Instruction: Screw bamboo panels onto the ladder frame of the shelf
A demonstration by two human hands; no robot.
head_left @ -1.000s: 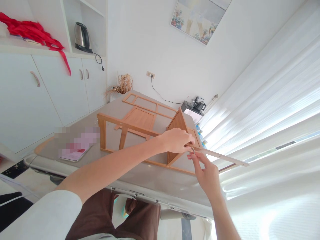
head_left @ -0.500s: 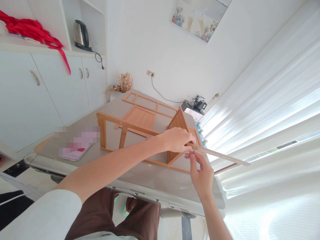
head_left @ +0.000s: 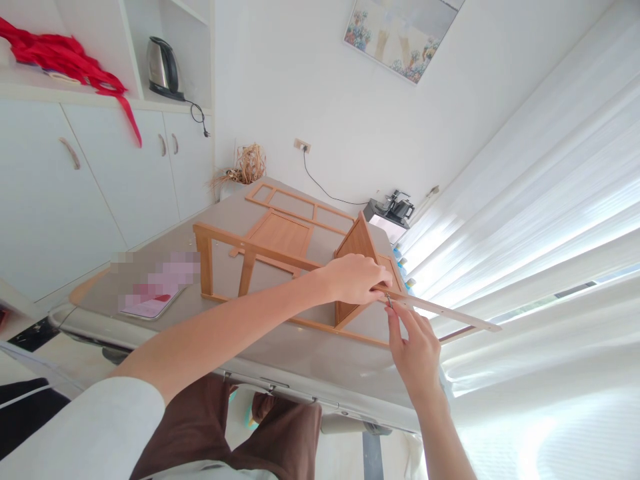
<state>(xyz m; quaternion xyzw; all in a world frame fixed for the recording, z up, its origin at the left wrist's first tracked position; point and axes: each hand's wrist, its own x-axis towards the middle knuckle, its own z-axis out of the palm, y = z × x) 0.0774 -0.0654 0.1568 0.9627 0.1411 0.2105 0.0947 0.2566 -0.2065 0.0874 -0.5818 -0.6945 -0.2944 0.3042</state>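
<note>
A wooden side frame [head_left: 275, 253] stands on its long edge on the table, with a square wood panel [head_left: 356, 243] upright against it. My left hand [head_left: 354, 277] is closed over the frame's top rail where that panel meets it. Just to the right, the thumb and fingers of my right hand [head_left: 416, 348] pinch a small metal hex key [head_left: 391, 302]. Its tip is at the rail, close to my left fingertips; the screw head is too small to make out. The rail's pale face, with small holes, runs on to the right past both hands.
On the grey table [head_left: 320, 357] lie a flat wood panel [head_left: 283, 235] and a second ladder-like frame [head_left: 290, 205] behind. A pink-and-white sheet [head_left: 155, 300] is at the left. A black appliance [head_left: 393, 213] stands past the far edge; white curtains [head_left: 540, 200] hang at the right.
My right hand has shifted slightly to the right and turned, with the hex key now more upright at the rail. My left hand and the frame stay in place.
</note>
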